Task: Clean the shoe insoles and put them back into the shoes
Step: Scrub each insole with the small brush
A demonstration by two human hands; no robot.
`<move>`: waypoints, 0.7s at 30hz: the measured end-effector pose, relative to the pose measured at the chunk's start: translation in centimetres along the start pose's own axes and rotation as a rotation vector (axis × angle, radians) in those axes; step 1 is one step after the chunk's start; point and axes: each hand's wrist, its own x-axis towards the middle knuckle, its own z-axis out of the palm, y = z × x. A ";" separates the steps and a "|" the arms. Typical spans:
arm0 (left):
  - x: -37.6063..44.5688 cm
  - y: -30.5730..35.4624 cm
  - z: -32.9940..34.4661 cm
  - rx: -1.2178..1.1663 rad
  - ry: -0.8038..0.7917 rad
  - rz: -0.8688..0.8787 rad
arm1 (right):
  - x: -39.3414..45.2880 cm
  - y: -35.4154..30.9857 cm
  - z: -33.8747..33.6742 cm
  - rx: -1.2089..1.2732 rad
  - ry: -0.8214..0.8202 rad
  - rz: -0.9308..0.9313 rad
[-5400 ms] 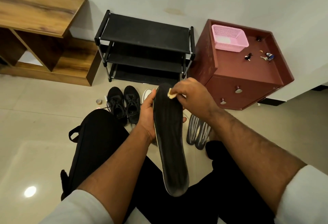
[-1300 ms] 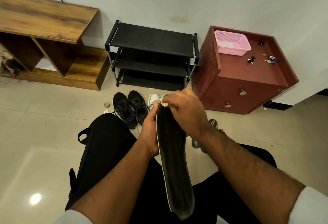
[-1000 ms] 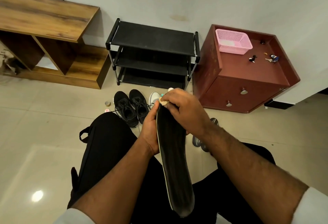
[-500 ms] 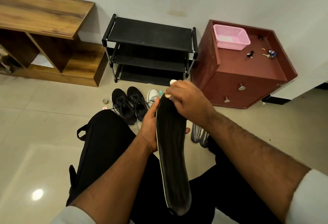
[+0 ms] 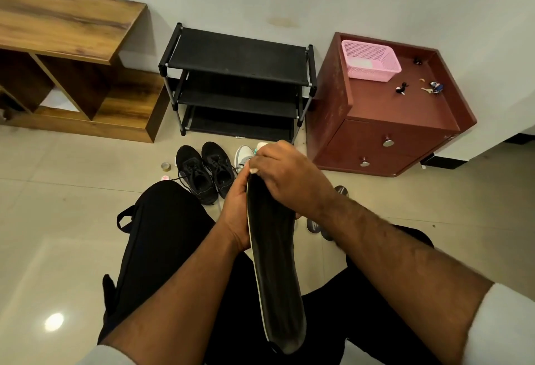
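A long black insole point(image 5: 275, 263) stands upright over my lap, heel end down. My left hand point(image 5: 236, 208) grips its left edge from behind near the top. My right hand point(image 5: 289, 179) curls over the toe end and pinches a small pale cloth piece point(image 5: 253, 170) against the tip; most of the cloth is hidden under the fingers. A pair of black shoes point(image 5: 205, 173) sits on the floor ahead, with a white shoe point(image 5: 243, 156) just right of them. Grey insoles point(image 5: 314, 224) lie on the floor under my right forearm.
A black shoe rack point(image 5: 237, 55) stands against the wall, with a wooden shelf unit point(image 5: 66, 23) on its left. A red cabinet point(image 5: 399, 121) on its right carries a pink basket point(image 5: 370, 60) and keys. A small tape roll point(image 5: 165, 165) lies left of the black shoes.
My right hand has slid from the insole's upper face to its very tip and keeps rubbing there. My left hand keeps the same hold. The view shifted slightly.
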 end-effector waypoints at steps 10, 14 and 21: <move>-0.1 0.2 -0.3 -0.040 0.004 -0.018 | -0.3 -0.2 0.3 -0.001 -0.037 0.012; -0.1 0.3 -0.2 0.005 -0.019 -0.028 | -0.1 1.5 -0.5 -0.027 -0.006 0.072; 0.1 0.4 -0.2 -0.107 0.018 -0.033 | -0.3 -0.6 0.5 -0.028 -0.016 -0.049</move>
